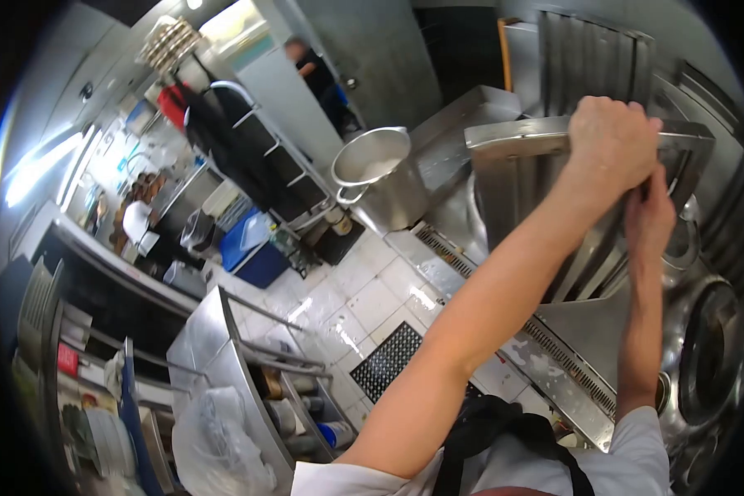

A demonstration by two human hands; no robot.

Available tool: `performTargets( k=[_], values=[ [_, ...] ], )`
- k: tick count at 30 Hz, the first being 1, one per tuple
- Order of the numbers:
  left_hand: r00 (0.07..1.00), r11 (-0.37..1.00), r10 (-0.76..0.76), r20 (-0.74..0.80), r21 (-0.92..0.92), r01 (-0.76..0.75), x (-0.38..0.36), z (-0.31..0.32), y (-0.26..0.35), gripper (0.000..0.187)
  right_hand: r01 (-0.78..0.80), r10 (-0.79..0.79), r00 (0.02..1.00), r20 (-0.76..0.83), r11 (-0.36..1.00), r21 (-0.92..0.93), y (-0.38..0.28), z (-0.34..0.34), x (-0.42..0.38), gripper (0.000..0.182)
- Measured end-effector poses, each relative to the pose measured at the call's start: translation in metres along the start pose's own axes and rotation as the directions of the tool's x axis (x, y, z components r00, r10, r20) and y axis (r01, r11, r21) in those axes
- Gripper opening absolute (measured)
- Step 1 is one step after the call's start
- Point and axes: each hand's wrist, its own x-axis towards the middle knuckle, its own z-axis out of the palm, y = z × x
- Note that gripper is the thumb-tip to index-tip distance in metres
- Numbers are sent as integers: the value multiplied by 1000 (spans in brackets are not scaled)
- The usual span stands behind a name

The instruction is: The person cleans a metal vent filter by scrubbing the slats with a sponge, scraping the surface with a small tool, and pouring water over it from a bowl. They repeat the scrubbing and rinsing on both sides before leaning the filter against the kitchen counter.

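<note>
A metal baffle filter, a ribbed steel panel like those in a kitchen hood, stands tilted over the steel cooking range. My left hand is closed over its upper rim, fingers curled out of sight behind the edge. Just beneath, my right hand is also closed at the panel, against its right part; its fingertips are partly hidden. Behind the hands, a second ribbed metal panel leans upright near the wall.
A large steel stockpot stands left of the panel. A round wok-like vessel is at right. A drain grate edges the range. Wet floor tiles and a black mat lie below. Two other people are farther off.
</note>
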Motion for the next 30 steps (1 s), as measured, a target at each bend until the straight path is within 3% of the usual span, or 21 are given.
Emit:
performTargets(
  k=[4,6,7,10,17,19,23,26,28,30],
  values=[
    [997,996,-71,23,-55,73,-3,-9,7,41,9,-6,999,36,994,-105,19,5,-41,50],
    [999,999,-41,-36,-35,40,-3,-6,7,45,-52,77,980,186,989,-136,7,-10,-36,52],
    [998,997,-66,-5,-30,66,-2,-5,9,45,80,-74,995,72,993,-83,9,-12,-24,54],
    [992,996,-78,104,-32,82,-1,-15,10,45,4,4,996,86,996,-87,-3,-14,7,56],
    [998,998,-49,27,-27,49,-2,-6,11,45,36,-17,994,110,985,-168,23,-1,-39,53],
    [996,997,-79,41,6,79,2,-5,8,46,54,-54,998,11,998,-38,-8,-13,-1,49],
    [978,994,-111,174,17,109,1,-17,12,52,-23,23,1000,7,999,23,-3,4,-25,42],
    [978,995,-103,180,10,103,1,-17,12,53,8,-7,999,33,1000,-25,14,8,-40,40],
    [983,995,-103,149,6,103,0,-15,12,52,-23,24,999,43,999,-25,-13,-11,-15,40],
    [986,994,-110,129,4,111,0,-13,13,51,-39,37,999,24,995,95,-19,-15,4,42]
  ],
)
